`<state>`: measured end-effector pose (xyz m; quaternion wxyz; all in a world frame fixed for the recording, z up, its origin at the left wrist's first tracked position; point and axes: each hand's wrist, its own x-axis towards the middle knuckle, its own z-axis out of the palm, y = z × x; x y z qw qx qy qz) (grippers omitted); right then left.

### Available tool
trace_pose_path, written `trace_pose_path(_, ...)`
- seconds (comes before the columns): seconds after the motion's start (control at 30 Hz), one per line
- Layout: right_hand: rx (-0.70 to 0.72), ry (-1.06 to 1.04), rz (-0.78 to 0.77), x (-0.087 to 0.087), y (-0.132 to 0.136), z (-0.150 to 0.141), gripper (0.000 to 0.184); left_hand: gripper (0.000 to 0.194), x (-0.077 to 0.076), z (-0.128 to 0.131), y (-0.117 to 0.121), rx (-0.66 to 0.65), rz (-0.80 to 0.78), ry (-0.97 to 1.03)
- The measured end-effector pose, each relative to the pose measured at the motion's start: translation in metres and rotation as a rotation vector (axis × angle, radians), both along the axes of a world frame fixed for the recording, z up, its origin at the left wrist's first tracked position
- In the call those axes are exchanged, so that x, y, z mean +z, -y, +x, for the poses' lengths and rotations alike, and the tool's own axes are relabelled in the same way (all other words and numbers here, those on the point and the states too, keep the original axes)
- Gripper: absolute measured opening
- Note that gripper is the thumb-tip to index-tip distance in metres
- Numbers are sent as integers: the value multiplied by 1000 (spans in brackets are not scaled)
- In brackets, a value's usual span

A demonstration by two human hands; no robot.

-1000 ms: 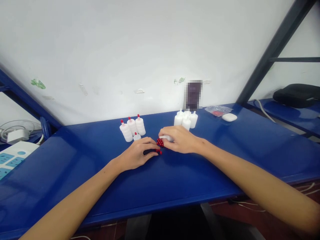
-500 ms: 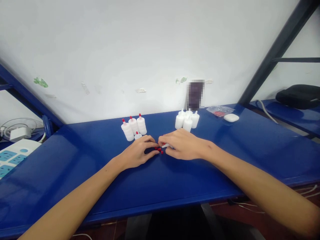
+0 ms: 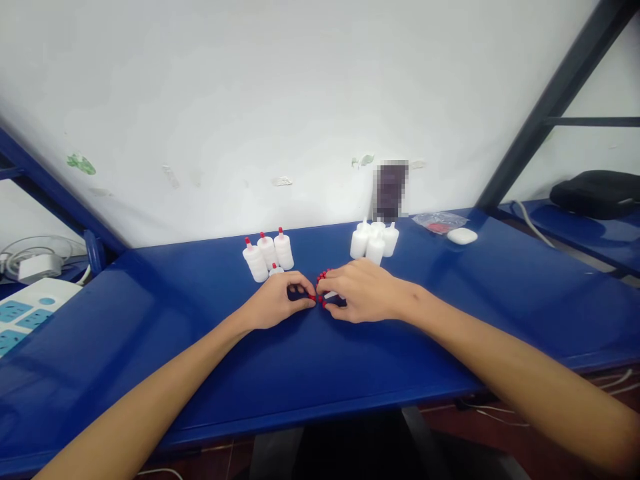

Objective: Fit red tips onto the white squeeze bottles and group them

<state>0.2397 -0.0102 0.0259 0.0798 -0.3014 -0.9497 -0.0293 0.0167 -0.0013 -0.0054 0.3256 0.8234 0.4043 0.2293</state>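
Observation:
My left hand [image 3: 277, 300] pinches a small red cap [image 3: 313, 298] between thumb and fingertips. Under my right hand [image 3: 364, 291], a pointed white nozzle [image 3: 330, 295] sticks out between the fingers, aimed left toward my left fingertips. It looks like the tip of a squeeze bottle, whose body the hand hides. A cluster of loose red caps [image 3: 323, 275] lies on the blue table between the hands, partly covered by my right fingers. Behind my left hand stand several white bottles [image 3: 268, 253] wearing red caps. Beyond my right hand is a group of white bottles [image 3: 375, 245] with bare nozzles.
A clear plastic bag [image 3: 440, 222] with red pieces and a white rounded case [image 3: 462, 236] lie at the back right of the blue table [image 3: 280, 373]. On the left sits a power strip [image 3: 30, 310]. Blue and dark metal posts [image 3: 543, 100] flank the table.
My left fingertips have closed on a red cap and drawn slightly back left from the pile. My right hand shifted slightly, and more of the red caps now shows.

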Motion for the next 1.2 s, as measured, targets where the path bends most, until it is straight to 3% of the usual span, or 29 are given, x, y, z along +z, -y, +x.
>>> trace_pose_path(0.33,16,44,37,-3,-2,-3,15,16,0,3,-3,23,-114,38)
trace_pose_path(0.5,25,31,26,-5,-3,-2,16,24,3,-2,-3,-10,-46,-25)
trace_pose_path(0.63,45,-21,26,-7,-5,0,15,18,7,-8,0,-39,66,-102)
trace_pose_path(0.77,32,-182,59,-9,-11,3,14,12,6,-10,3,-33,77,-82)
trace_pose_path(1.0,19,-718,93,-15,-15,9,16,19,2,-10,4,2,87,61)
trace_pose_path(1.2,-11,-753,36,-20,-18,7,22,12,7,-9,7,-11,116,-71)
